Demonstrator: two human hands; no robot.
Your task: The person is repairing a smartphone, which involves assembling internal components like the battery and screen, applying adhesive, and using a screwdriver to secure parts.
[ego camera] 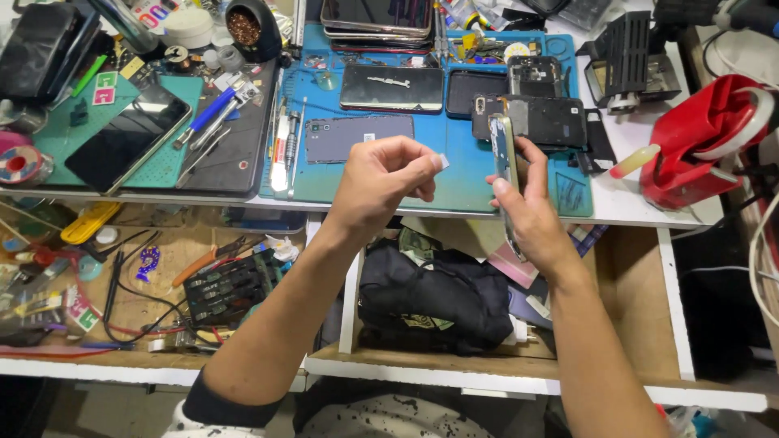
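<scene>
My right hand grips a phone frame edge-on, held upright above the front edge of the blue work mat. My left hand is closed beside it, pinching a tiny pale piece between thumb and forefinger. The two hands are a short way apart. Behind them on the mat lie a grey phone back, a dark phone and opened phone bodies.
Open drawers sit below the bench: the left one holds pliers, cables and a circuit board, the middle one a black pouch. A green mat with a phone lies left. A red container stands right. Tools and screwdrivers lie between mats.
</scene>
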